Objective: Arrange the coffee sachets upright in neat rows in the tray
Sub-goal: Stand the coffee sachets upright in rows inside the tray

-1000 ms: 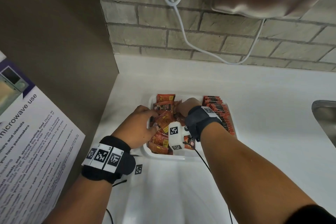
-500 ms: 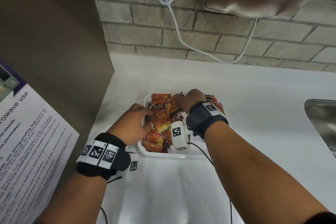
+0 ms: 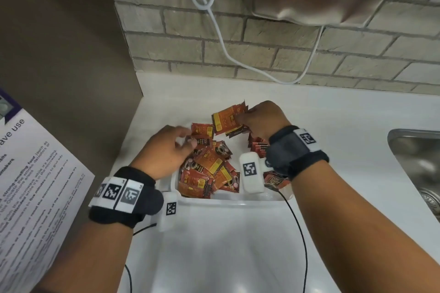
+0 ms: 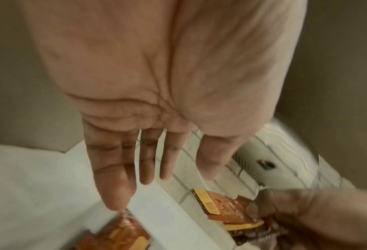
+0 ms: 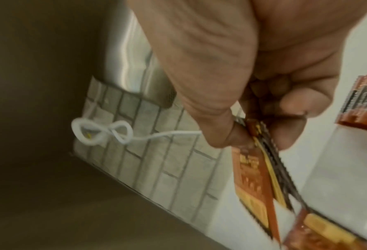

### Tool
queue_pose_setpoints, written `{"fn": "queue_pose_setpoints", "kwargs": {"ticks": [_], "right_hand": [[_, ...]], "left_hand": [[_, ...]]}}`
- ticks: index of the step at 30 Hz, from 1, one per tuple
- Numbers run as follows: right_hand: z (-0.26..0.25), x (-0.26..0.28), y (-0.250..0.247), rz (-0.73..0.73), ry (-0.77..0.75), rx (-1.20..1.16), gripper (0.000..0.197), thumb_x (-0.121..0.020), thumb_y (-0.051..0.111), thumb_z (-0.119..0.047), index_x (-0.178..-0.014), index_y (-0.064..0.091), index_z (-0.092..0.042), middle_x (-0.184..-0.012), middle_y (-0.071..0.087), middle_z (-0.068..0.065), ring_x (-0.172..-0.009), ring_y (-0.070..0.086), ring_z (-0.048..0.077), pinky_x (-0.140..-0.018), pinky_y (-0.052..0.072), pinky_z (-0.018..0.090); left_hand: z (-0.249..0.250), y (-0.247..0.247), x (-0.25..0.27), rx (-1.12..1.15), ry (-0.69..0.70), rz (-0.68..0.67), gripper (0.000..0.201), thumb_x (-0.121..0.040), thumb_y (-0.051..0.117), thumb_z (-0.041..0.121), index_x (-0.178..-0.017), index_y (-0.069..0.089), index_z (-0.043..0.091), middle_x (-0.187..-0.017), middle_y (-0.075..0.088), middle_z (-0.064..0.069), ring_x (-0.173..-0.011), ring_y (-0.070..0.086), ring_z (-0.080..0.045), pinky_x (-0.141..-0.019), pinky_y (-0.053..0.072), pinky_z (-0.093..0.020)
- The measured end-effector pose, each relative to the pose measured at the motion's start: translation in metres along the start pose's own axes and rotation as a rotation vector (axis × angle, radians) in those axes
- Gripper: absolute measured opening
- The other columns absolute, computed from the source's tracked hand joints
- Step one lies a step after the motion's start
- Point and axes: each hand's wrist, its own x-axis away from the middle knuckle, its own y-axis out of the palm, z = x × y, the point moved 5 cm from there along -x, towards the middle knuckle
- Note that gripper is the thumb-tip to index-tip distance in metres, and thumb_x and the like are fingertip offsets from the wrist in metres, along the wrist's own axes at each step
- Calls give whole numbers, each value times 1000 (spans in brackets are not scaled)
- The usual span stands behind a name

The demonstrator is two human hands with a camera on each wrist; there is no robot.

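Orange sachets (image 3: 228, 120) pinched in right hand (image 3: 264, 119) above tray (image 3: 228, 200) | left hand (image 3: 164, 152) fingers straight, holding nothing

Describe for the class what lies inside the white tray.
Inside the tray: a jumbled heap of loose sachets on the left, a row of upright sachets on the right. The right wrist hides most of that row.

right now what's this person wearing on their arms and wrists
Both forearms are bare, with no sleeves. Each wrist has a black strap: the left band carries a white strip of three square black-and-white markers, the right band one. A white marker-tagged camera block hangs under each wrist, trailing a thin black cable.
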Motion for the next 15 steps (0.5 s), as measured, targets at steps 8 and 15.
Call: {"fn": "queue_pose_setpoints", "kwargs": {"ticks": [8,15], "right_hand": [[12,47,0,-414,-105,-467,13,-91,69,-14,-89,71,-1,-65,61,1,-56,50,12,-55,41,24],[29,46,5,-490,-181,-473,22,-98,60,-14,-115,69,-4,-106,74,15,-85,70,22,-70,54,30]], "left_hand": [[61,25,-1,1244,-176,-284,46,-95,58,26,-140,54,17,-136,58,-20,-114,63,-39,-83,59,-54],[84,46,2,1151,-171,-114,31,-101,53,7,-131,60,6,-130,62,-26,-99,70,-38,-71,63,-48]]}}
